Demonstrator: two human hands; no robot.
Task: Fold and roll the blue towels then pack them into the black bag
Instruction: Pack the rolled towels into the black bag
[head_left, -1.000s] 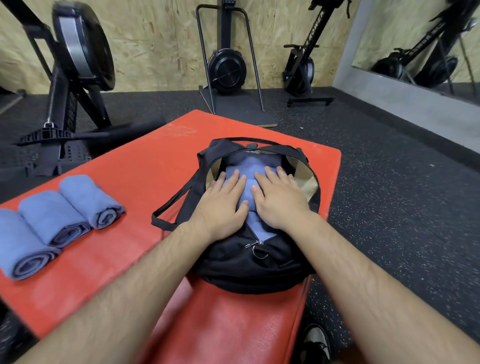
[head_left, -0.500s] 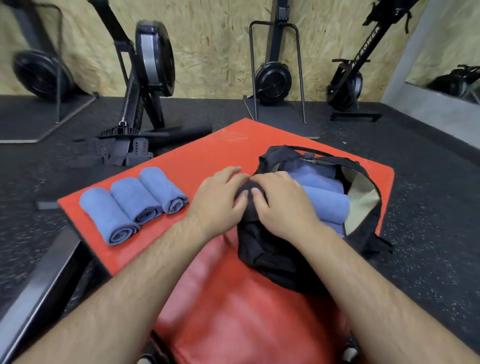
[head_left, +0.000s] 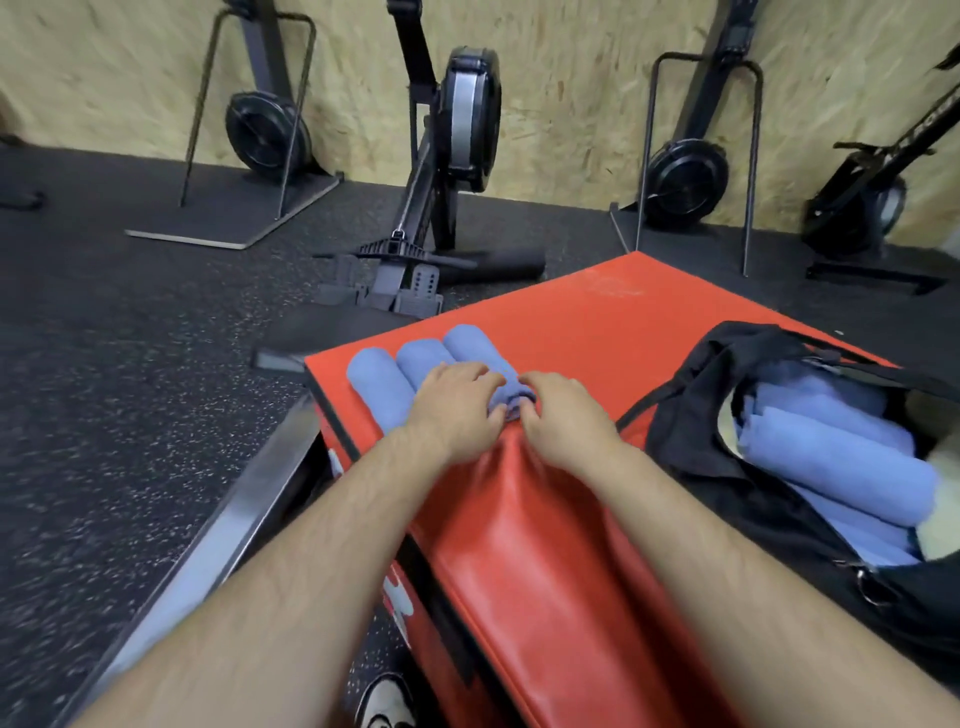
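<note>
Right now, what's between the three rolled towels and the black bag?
Head view: bare red mat between the rolled towels and the black bag, apart from the right hand at the nearest roll's end.

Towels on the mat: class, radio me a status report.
Left hand and right hand grip the rightmost roll. Two rolls lie beside it. Black bag open, nothing in between.

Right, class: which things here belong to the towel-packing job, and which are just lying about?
Part of the job:
- three rolled blue cloth towels on the mat
- rightmost towel, gripped by the left hand and right hand
- open black fabric bag
- rolled blue towels packed inside it

Just there:
- red padded mat underneath
- black exercise machines along the chipboard wall
- white shoe
</note>
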